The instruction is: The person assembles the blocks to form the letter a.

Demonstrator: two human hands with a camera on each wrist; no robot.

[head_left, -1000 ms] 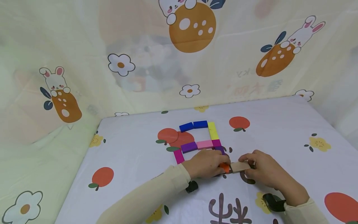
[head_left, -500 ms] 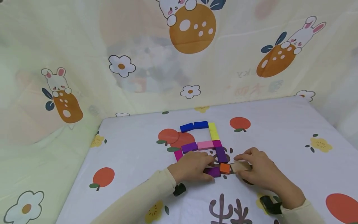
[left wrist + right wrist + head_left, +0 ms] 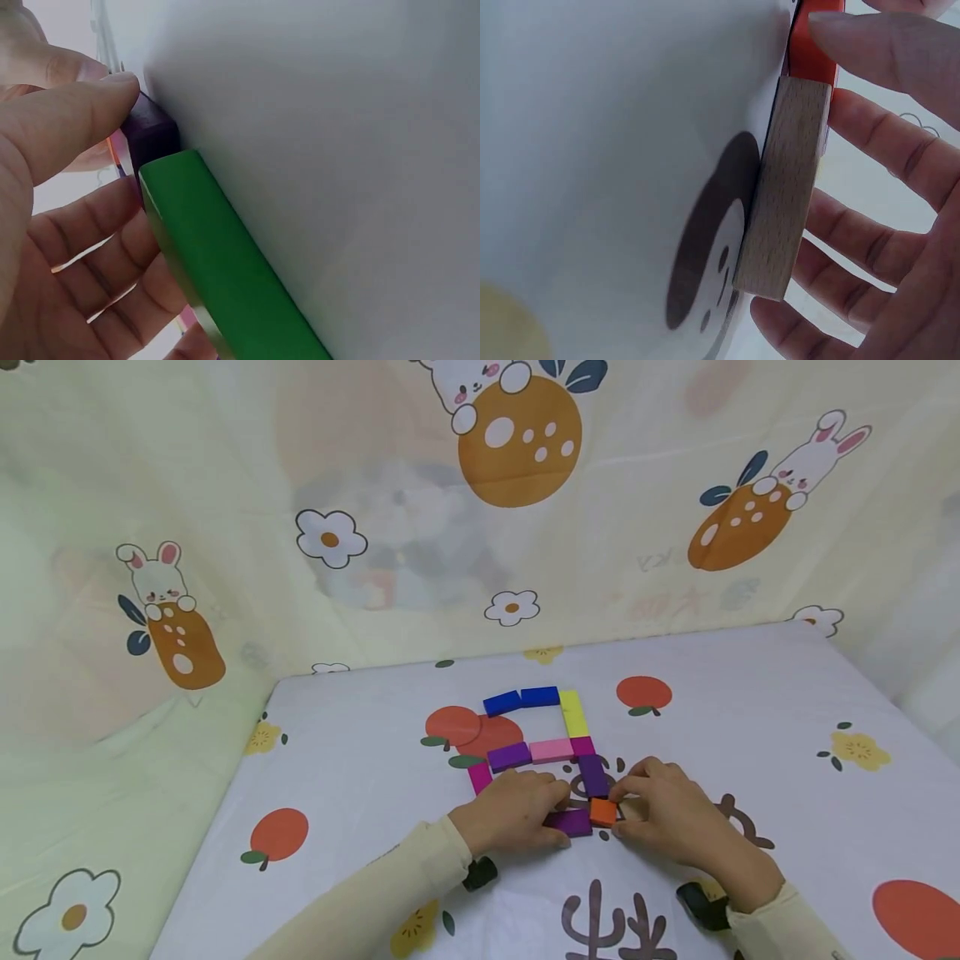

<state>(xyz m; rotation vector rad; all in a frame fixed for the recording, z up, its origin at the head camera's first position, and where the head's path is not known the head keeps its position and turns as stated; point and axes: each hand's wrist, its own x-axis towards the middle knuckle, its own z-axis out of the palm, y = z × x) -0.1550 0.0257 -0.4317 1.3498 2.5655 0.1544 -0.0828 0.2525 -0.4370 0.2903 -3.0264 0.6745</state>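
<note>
My left hand [image 3: 513,810] pinches a purple block [image 3: 573,822] between thumb and finger. Against that block's end lies a green block [image 3: 217,255], which the hand hides in the head view. An orange block [image 3: 603,812] sits just right of the purple one. My right hand [image 3: 671,814] has thumb and index finger at opposite sides of the orange block's right end. Under the right palm, a plain wooden block [image 3: 784,187] adjoins the orange block; the other fingers lie loosely beside it. A dark purple block [image 3: 592,775] runs up from the orange one.
Farther back, the block line continues with magenta [image 3: 582,746], pink [image 3: 551,750], purple [image 3: 509,757], yellow [image 3: 573,714] and blue blocks [image 3: 539,697]. Another magenta block [image 3: 480,777] is partly behind the left hand. A patterned cloth [image 3: 360,760] covers the table; a curtain [image 3: 405,635] stands behind.
My left hand went from the orange block leftward to the purple block, uncovering the orange one. My right hand slid left along the wooden block to the orange block.
</note>
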